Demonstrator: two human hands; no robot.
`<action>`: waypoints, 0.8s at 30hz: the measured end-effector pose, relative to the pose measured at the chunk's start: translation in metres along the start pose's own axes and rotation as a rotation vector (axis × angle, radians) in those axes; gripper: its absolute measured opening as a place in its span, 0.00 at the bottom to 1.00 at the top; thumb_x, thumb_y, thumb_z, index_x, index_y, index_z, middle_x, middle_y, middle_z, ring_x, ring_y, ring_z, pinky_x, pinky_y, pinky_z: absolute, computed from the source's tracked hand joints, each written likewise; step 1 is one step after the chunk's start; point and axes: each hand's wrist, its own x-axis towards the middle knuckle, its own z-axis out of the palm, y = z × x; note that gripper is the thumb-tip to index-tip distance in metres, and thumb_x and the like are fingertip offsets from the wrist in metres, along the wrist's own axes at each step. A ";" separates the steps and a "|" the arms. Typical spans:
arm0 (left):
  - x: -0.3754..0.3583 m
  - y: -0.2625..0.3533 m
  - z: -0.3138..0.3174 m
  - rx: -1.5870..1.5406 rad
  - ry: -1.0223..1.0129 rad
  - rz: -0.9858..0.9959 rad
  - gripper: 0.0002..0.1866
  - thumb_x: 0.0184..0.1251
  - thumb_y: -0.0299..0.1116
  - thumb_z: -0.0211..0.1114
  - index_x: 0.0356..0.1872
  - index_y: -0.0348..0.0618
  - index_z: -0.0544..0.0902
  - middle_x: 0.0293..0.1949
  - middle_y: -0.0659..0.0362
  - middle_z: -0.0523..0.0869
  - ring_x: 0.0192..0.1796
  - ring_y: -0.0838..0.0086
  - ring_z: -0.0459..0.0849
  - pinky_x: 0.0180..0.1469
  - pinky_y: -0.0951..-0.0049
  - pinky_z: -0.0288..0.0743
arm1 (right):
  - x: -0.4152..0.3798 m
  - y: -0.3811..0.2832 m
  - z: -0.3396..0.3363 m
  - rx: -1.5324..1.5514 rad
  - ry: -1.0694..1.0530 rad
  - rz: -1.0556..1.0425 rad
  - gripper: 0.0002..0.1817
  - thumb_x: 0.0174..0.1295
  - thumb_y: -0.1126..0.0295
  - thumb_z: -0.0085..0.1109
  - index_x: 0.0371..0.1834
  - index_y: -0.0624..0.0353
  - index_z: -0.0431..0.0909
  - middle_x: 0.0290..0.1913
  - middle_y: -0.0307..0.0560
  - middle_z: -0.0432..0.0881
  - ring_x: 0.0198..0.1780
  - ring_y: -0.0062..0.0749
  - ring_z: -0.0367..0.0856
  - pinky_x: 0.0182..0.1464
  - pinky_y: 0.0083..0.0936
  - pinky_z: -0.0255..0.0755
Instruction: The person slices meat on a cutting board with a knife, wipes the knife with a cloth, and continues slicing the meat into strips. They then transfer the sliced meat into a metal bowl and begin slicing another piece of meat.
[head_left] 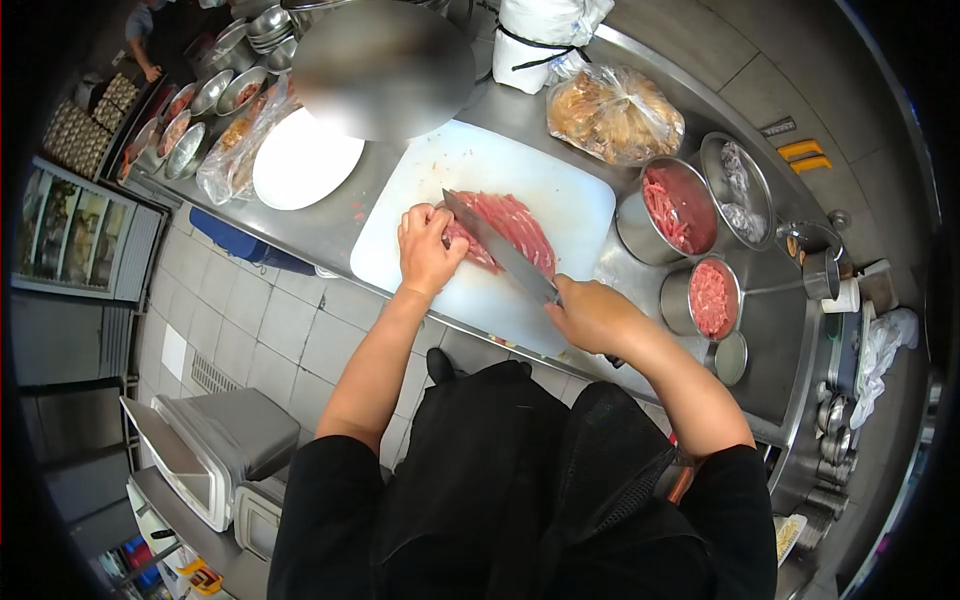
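Sliced red meat [515, 225] lies on a white cutting board [580, 195]. My right hand [590, 312] is closed round the handle of a large knife [505, 255], whose blade crosses the meat diagonally, its tip pointing away to the upper left. Just left of the blade, my left hand [428, 248] presses on the near left part of the meat with its fingers bent. The fingertips are close to the blade, and part of the meat is hidden under them.
Right of the board stand a pot of meat strips [668, 212], a pot of pale red meat [711, 298] and a metal bowl [738, 190]. Behind are a filled plastic bag [615, 115] and a white plate [306, 160]. Another person's arm [140, 48] shows far left.
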 end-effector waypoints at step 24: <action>-0.010 -0.012 -0.009 -0.165 -0.002 -0.040 0.15 0.51 0.27 0.67 0.42 0.41 0.80 0.47 0.52 0.72 0.50 0.59 0.75 0.54 0.64 0.75 | 0.095 -0.011 0.032 0.135 0.239 -0.054 0.29 0.65 0.62 0.52 0.68 0.64 0.66 0.48 0.68 0.84 0.51 0.56 0.84 0.56 0.45 0.74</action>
